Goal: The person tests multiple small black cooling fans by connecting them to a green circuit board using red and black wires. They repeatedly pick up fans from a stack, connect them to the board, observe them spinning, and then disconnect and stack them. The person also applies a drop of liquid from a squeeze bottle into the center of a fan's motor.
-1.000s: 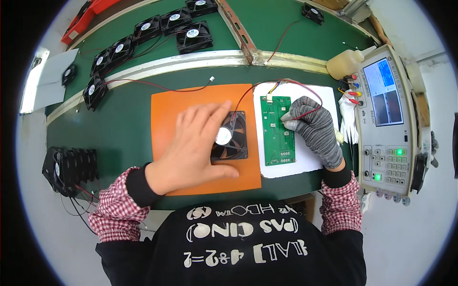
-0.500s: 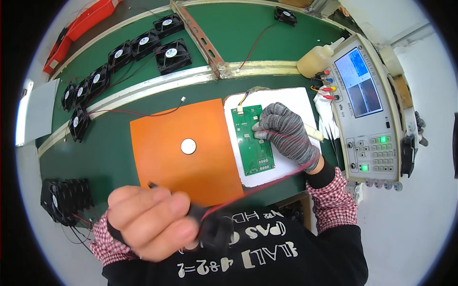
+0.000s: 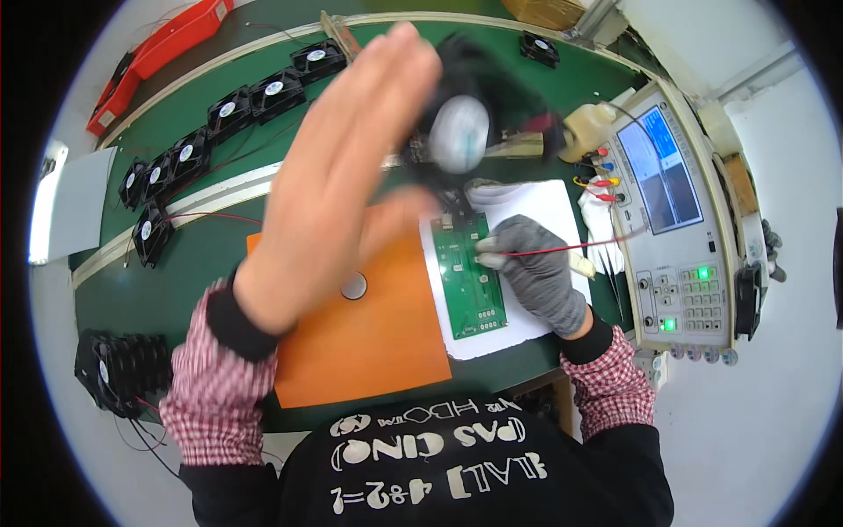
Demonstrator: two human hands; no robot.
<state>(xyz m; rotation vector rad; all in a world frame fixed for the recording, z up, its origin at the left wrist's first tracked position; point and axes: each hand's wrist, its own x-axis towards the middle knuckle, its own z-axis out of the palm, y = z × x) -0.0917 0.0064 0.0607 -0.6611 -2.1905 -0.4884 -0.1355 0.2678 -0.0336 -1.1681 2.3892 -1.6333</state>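
Observation:
My bare left hand (image 3: 338,167) is raised over the orange sheet and blurred by motion. Between its thumb and stretched fingers is a black cooling fan (image 3: 457,132) with a round white label, also smeared. My right hand (image 3: 534,268), in a grey knit glove, pinches the end of a red lead (image 3: 571,249) at the right edge of a green circuit board (image 3: 465,285). The plug itself is hidden by the fingers. The board rests on a white pad (image 3: 514,334), overlapped by the orange sheet (image 3: 378,351), which bears a round white disc (image 3: 354,286).
Several black fans (image 3: 228,111) line the back left, and a stack of fans (image 3: 118,373) stands at the near left. On the right are a test instrument (image 3: 667,202) with a lit screen, a yellowish bottle (image 3: 588,127) and tweezers (image 3: 612,272). A metal rail (image 3: 233,191) crosses behind.
My left hand has swung up and away from my chest, bringing the fan above the board's far end. My gloved right hand stays beside the board, still pinching the lead.

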